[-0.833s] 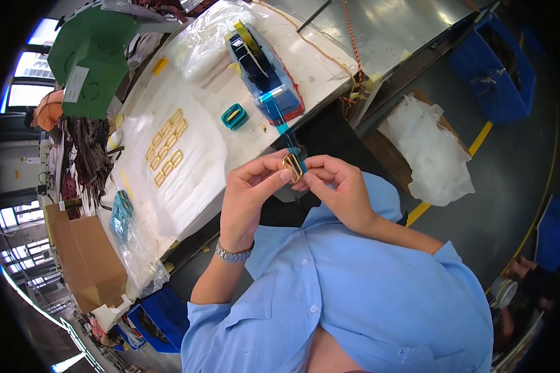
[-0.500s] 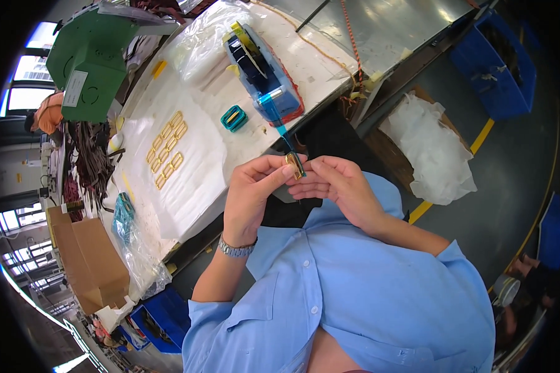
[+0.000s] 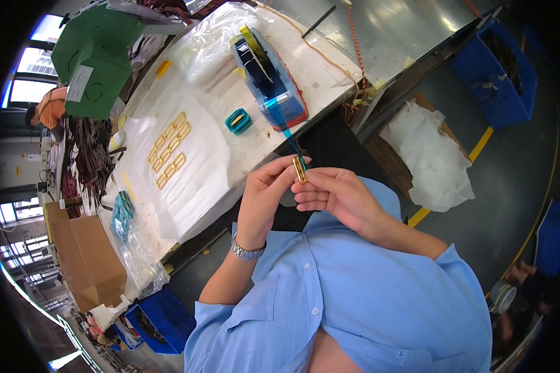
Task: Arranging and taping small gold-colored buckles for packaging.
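Note:
A small gold metal ring buckle is held upright between my two hands, just off the table's edge. My left hand pinches it from the left with thumb and forefinger. From the right, the thumb and fingers of my right hand press on its lower end. A strip of blue-green tape runs from the tape dispenser down to the buckle and lies along its side. Several similar gold buckles lie in rows on white sheeting. Between them and the dispenser sits a teal-wrapped bundle.
A green machine stands at the far left, near a person in orange. An open cardboard box and a plastic bag are at the left. White wrapping fills a box at the right; a blue bin lies beyond.
Both hands have shifted slightly right and down with the buckle, which now stands more upright. The fingers of my right hand have closed in on its lower end.

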A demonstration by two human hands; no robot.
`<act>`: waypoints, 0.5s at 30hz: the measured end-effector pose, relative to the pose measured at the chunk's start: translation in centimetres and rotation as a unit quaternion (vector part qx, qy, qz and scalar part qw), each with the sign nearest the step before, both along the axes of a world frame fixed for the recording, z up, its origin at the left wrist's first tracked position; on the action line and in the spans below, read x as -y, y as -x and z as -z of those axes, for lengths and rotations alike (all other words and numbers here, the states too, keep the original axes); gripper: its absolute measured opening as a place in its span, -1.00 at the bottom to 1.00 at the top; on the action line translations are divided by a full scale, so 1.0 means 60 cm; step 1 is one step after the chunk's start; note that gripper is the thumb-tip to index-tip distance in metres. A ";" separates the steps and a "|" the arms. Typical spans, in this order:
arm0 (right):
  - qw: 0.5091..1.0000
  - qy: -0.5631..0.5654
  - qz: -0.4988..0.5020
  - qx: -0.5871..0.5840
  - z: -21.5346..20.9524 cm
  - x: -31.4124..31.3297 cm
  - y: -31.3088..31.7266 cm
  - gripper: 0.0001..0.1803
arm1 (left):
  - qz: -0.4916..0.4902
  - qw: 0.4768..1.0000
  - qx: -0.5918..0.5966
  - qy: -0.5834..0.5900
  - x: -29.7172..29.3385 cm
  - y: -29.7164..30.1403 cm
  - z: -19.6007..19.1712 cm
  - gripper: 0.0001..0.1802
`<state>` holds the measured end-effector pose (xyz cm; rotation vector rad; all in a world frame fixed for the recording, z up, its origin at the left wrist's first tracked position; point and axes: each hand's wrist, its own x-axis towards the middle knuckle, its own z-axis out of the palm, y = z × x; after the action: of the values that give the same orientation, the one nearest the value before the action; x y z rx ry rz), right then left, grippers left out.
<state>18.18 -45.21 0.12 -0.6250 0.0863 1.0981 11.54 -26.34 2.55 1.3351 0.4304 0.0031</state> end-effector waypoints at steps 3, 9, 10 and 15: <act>1.000 0.004 -0.004 0.000 -0.003 0.002 0.001 -0.68 | 0.040 0.998 -0.031 0.042 0.000 -0.012 0.001 -0.75; 0.999 -0.002 -0.026 -0.034 -0.027 0.002 -0.009 -0.65 | 0.027 0.987 -0.115 0.109 -0.010 -0.027 0.003 -0.77; 0.998 -0.019 -0.047 -0.039 -0.030 0.002 -0.017 -0.64 | 0.026 0.987 -0.114 0.109 -0.013 -0.030 0.002 -0.77; 0.955 0.121 -0.161 0.220 -0.038 0.012 -0.062 -0.72 | 0.079 0.963 -0.154 0.207 -0.038 -0.045 0.007 -0.81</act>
<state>21.89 -45.95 2.42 -1.1207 -0.2797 1.2456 14.23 -24.06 2.15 0.9513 0.5517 -0.4133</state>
